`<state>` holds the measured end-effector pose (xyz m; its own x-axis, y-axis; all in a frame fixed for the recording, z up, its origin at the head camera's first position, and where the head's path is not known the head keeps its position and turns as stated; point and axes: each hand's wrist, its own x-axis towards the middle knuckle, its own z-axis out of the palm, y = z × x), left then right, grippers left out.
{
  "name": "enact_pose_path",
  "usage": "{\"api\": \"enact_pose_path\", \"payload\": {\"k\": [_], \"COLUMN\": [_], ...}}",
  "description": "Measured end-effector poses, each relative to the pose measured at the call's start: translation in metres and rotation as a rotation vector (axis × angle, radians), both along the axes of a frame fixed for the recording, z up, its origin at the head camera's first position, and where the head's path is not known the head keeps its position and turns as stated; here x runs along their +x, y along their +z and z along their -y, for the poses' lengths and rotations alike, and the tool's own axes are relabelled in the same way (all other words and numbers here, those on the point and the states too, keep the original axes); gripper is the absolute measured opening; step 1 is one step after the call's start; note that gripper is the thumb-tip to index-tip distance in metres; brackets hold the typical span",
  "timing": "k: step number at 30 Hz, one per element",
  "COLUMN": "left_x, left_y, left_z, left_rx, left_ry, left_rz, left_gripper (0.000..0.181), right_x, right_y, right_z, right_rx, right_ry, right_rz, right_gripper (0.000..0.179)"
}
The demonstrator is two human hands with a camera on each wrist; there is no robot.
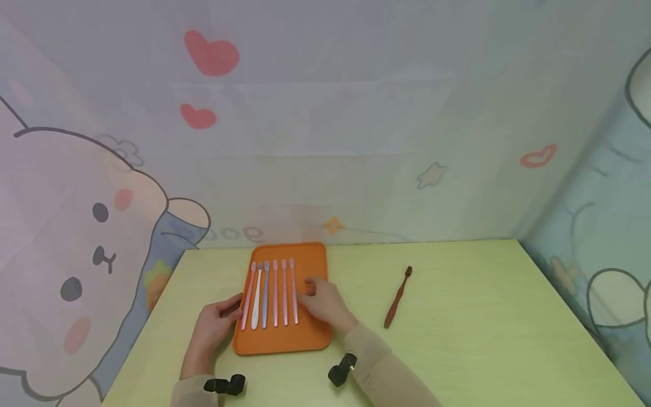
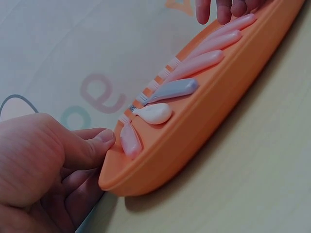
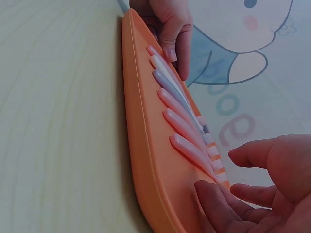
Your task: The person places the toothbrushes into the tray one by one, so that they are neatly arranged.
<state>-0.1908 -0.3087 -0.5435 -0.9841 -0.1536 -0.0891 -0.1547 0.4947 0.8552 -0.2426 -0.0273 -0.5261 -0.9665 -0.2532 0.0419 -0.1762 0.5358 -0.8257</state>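
Observation:
An orange tray [image 1: 280,342] lies on the table with several toothbrushes side by side on it. From the left they run pink [image 1: 247,299], white [image 1: 256,308], blue [image 1: 265,299], then several pink ones, the rightmost pink toothbrush [image 1: 294,294] being nearest my right hand. My left hand [image 1: 216,325] pinches the tray's left rim, its thumb [image 2: 102,138] on top. Over the tray's right part is my right hand [image 1: 325,305], thumb and fingers apart, with nothing between them in the right wrist view. A brown toothbrush [image 1: 398,299] lies on the table to the right of the tray.
The pale green-yellow table [image 1: 483,316] meets a printed cloth backdrop [image 1: 356,141] right behind the tray. Another cloth side [image 1: 600,237] borders the table on the right. A black wrist camera [image 1: 342,370] sits at each sleeve.

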Motion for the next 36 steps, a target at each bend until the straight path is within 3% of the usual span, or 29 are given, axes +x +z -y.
{"api": "enact_pose_path", "payload": {"k": [12, 25, 36], "left_x": [-0.005, -0.011, -0.015], "left_y": [-0.001, -0.001, -0.003], "left_z": [0.001, 0.002, 0.003], "left_rx": [-0.010, -0.025, -0.027], "left_ry": [-0.014, -0.017, -0.011], "left_rz": [-0.018, -0.020, -0.008], "left_gripper": [0.046, 0.046, 0.046], "right_x": [-0.002, -0.005, -0.002], "right_y": [0.004, 0.014, 0.023], "right_z": [-0.022, -0.063, -0.099], "right_rx": [-0.034, -0.195, -0.198], "right_ry": [0.010, 0.022, -0.068], "right_rz": [-0.031, 0.025, 0.026], "right_gripper": [0.045, 0.046, 0.043]}}
